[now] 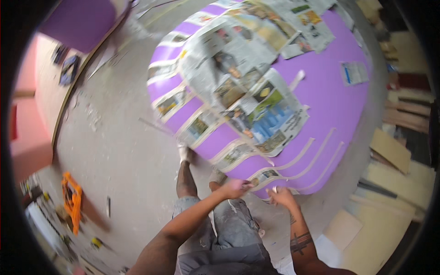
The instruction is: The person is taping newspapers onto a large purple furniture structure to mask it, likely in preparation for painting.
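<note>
A large purple panel (330, 101) lies on the floor, partly covered with newspaper sheets (238, 78) and strips of masking tape (316, 156). My left hand (236, 189) rests at the panel's near edge, fingers curled against a taped newspaper piece (263, 176). Just to its right, my right hand (280, 197) pinches something small and pale, likely a bit of tape, close to the same edge. My legs and bare feet (184, 153) stand on the floor beside the panel.
Dusty grey concrete floor (119, 142) surrounds the panel. An orange tool (72, 199) and small items lie at the lower left. Wooden boards and plywood offcuts (392, 151) are stacked at the right. Another purple panel (80, 20) leans at upper left.
</note>
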Tool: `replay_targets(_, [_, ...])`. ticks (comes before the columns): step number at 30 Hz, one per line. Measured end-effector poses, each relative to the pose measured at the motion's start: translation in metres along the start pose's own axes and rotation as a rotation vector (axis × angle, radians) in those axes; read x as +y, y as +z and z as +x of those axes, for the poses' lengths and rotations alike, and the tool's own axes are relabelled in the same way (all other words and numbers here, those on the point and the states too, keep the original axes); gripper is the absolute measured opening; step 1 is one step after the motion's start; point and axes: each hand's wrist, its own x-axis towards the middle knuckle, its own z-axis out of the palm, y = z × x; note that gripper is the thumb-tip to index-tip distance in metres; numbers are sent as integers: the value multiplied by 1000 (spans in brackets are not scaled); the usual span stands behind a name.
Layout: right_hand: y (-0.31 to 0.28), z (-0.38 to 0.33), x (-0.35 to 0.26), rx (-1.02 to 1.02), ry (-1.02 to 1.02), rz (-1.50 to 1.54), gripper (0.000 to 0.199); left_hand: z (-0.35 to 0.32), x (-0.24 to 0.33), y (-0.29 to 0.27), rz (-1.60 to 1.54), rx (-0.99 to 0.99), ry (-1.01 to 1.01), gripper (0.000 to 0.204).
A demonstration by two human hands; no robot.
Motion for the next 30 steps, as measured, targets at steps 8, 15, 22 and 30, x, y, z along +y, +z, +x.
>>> replay_targets(8, [-177,29,-189,767,-415,441,28,-179,-141,-160,-220,958,-608,32])
replay_targets(15, [-285,134,-247,1198,-311,238,29,-258,-146,-219,-344,876,-739,31])
replay_targets(22, [-357,199,-300,1401,-498,72,32,-234,-118,-231,-297,671,-771,35])
replay_targets(30, [-411,264,-353,1228,-417,-135,42,-230,-83,-169,-429,799,-832,37])
